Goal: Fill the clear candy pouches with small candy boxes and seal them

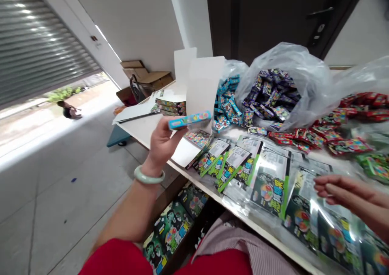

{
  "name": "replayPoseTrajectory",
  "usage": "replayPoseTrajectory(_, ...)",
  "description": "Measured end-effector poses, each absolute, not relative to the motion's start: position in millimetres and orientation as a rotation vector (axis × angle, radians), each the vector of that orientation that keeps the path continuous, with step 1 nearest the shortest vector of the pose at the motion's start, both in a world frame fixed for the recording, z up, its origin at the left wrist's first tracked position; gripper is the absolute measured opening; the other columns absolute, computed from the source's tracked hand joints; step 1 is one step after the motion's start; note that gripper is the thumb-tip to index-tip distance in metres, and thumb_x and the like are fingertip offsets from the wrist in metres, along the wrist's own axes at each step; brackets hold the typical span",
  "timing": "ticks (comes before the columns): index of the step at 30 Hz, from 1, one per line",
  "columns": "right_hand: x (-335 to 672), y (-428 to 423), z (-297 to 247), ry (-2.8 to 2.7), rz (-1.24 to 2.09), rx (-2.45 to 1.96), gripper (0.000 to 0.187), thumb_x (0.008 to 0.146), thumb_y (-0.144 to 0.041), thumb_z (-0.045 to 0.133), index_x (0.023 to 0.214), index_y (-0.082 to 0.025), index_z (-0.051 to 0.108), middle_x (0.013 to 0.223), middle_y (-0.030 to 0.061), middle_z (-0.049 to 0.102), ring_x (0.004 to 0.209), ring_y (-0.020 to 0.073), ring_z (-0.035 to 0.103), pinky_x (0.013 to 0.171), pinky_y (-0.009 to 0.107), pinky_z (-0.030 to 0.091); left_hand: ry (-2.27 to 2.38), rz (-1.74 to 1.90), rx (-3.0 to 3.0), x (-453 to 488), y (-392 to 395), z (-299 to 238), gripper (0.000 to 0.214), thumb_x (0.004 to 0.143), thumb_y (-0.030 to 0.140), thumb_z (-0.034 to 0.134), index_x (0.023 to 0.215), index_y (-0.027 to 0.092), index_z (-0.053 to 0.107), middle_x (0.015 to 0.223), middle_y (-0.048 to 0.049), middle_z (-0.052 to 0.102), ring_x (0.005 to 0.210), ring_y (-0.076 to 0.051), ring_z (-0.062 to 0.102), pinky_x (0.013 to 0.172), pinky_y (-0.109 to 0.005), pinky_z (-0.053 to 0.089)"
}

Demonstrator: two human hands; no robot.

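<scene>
Right, closest in, a red sleeve (118,259) leads up to the left hand (164,141), a pale bangle (148,175) at its wrist, and there's the blue packet (190,120), clamped between thumb and fingers, held up in front of an upright white flap (205,80)! Over on the right, the right hand (349,194) hovers above overlapping clear pouches (269,188) with dark printed fronts, fingers stretched forward and close together; whether the thumb meets them, I can't tell. Beyond the pouches, red packets (319,133) spill across the table (141,129), purple packets (267,88) fill a clear bag (313,72), and more blue ones heap up just beside it. Farther back, a dark door (264,20), and away left, a ribbed shutter (39,44).
</scene>
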State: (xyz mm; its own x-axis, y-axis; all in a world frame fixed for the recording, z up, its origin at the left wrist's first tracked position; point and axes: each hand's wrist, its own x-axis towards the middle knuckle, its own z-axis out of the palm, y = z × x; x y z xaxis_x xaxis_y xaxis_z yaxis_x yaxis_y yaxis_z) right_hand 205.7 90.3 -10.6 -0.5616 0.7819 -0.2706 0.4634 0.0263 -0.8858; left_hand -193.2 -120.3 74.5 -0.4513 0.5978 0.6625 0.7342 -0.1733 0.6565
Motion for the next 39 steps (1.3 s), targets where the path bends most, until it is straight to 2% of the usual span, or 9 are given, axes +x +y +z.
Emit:
replayPoseTrajectory(3, 187, 71, -18, -2.017, 1.789, -1.240, 0.025, 0.063, -0.065, 0.069, 0.079, -0.045, 0.072, 0.097, 0.0152, 0.069, 0.093, 0.0305, 0.065, 0.085, 0.045, 0.048, -2.044, -1.312, -1.767, -250, -112, 37, 0.019, 0.087, 0.021, 0.052, 0.106, 0.018, 0.055, 0.119, -0.0117, 0.063, 0.118, -0.022, 0.057, 0.105, -0.045, 0.043)
replayPoseTrajectory(9, 166, 45, -27, -2.040, 2.037, -1.220, 0.038, 0.066, -0.070, 0.065, 0.084, -0.037, 0.072, 0.093, 0.0120, 0.066, 0.072, 0.0253, 0.062, 0.059, 0.038, 0.053, -2.169, -1.060, -2.020, -281, -91, -41, 0.024, 0.081, 0.013, 0.045, 0.102, 0.013, 0.058, 0.120, -0.0164, 0.062, 0.123, -0.024, 0.054, 0.108, -0.047, 0.039)
replayPoseTrajectory(13, 169, 48, -30, -2.078, 2.045, -1.196, 0.042, 0.069, -0.067, 0.065, 0.087, -0.030, 0.069, 0.085, 0.0070, 0.065, 0.067, 0.0220, 0.059, 0.059, 0.035, 0.055, -2.280, -0.936, -2.147, -281, -85, -54, 0.028, 0.076, 0.013, 0.052, 0.103, 0.014, 0.059, 0.128, -0.0142, 0.059, 0.126, -0.024, 0.051, 0.109, -0.045, 0.038)
replayPoseTrajectory(17, 168, 52, -30, -2.087, 2.036, -1.186, 0.038, 0.076, -0.062, 0.062, 0.094, -0.028, 0.067, 0.086, 0.0049, 0.065, 0.066, 0.0198, 0.059, 0.056, 0.032, 0.055, -2.356, -0.926, -2.127, -284, -81, -41, 0.016, 0.080, 0.021, 0.053, 0.093, 0.017, 0.059, 0.117, -0.0119, 0.063, 0.114, -0.023, 0.057, 0.101, -0.042, 0.045)
replayPoseTrajectory(21, 169, 61, -32, -2.147, 1.779, -1.152, 0.033, 0.081, -0.054, 0.059, 0.093, -0.024, 0.067, 0.086, 0.0057, 0.068, 0.072, 0.0210, 0.063, 0.063, 0.033, 0.055, -2.310, -1.065, -2.002, -245, -73, -19, 0.028, 0.089, 0.030, 0.051, 0.113, 0.016, 0.053, 0.121, -0.0133, 0.058, 0.119, -0.026, 0.052, 0.105, -0.049, 0.038)
replayPoseTrajectory(24, 171, 79, -38, -2.263, 1.294, -1.165, 0.028, 0.085, -0.045, 0.057, 0.095, -0.021, 0.067, 0.093, 0.0083, 0.070, 0.087, 0.0251, 0.065, 0.080, 0.039, 0.053, -2.158, -1.076, -2.309, -179, -63, -14, 0.033, 0.091, 0.031, 0.054, 0.122, 0.020, 0.052, 0.128, -0.0116, 0.057, 0.124, -0.025, 0.050, 0.108, -0.046, 0.037)
replayPoseTrajectory(29, 143, 112, -44, -2.631, 0.604, -0.997, 0.032, 0.091, -0.027, 0.052, 0.120, -0.015, 0.059, 0.120, 0.0149, 0.064, 0.113, 0.0260, 0.058, 0.098, 0.042, 0.044, -2.021, -0.536, -2.782, -74, -47, -31, 0.069, 0.084, 0.050, 0.062, 0.142, 0.022, 0.037, 0.154, -0.0137, 0.032, 0.146, -0.033, 0.019, 0.117, -0.057, 0.018)
replayPoseTrajectory(34, 100, 114, -35, -2.862, 0.446, -0.884, 0.070, 0.075, -0.037, 0.077, 0.130, -0.005, 0.049, 0.131, 0.0241, 0.054, 0.125, 0.0326, 0.048, 0.104, 0.040, 0.038, -2.219, -0.304, -2.655, -51, -37, -49, 0.094, 0.078, 0.060, 0.064, 0.150, 0.018, 0.020, 0.159, -0.0170, 0.014, 0.148, -0.033, 0.004, 0.118, -0.056, 0.012)
replayPoseTrajectory(39, 94, 111, -28, -2.929, 0.373, -0.927, 0.065, 0.071, -0.040, 0.080, 0.121, -0.006, 0.055, 0.117, 0.0228, 0.059, 0.114, 0.0340, 0.052, 0.098, 0.041, 0.040, -2.272, -0.254, -2.630, -54, -35, -51, 0.101, 0.074, 0.062, 0.066, 0.151, 0.020, 0.015, 0.160, -0.0155, 0.011, 0.148, -0.034, 0.001, 0.118, -0.057, 0.010)
